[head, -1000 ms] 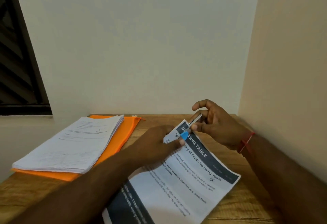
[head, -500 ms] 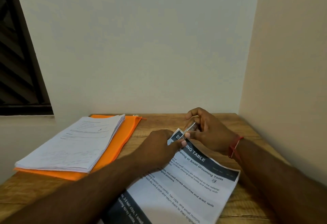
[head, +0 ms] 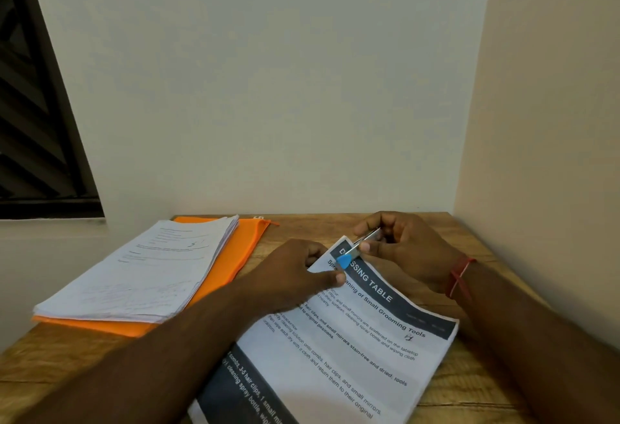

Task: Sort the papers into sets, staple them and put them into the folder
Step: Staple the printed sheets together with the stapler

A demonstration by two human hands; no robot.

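Fingers [head: 367,225] on the right hand [head: 407,252] are curled in tight around a small stapler [head: 349,256]. The thumb is pressed against its near side, so that hand has a solid pinch on it. It's a shiny metal stapler with a blue tip. The tip is poking over the far-left corner of the printed set [head: 352,350], right on the dark header band that reads "...SSING TABLE". Can't tell if the stapler is actually squeezed down on the paper or just sitting over it.

The left hand [head: 295,276] is holding that same corner. Its thumb lies on top of the page just near of the blue tip, and the other fingers are curled at the paper's left edge, so it's pinching the sheets. The rest of the set lies angled on the wooden table [head: 469,393], running toward the near edge of the view.

Over on the left there's a thick stack of papers [head: 141,272] sitting on top of the orange folder [head: 240,256]. The folder sticks out past the stack on the right and near sides. Both are well apart from the hands.

There's a red band [head: 459,277] on the right wrist, a dark window [head: 33,122] at far left, and plain walls behind and to the right.
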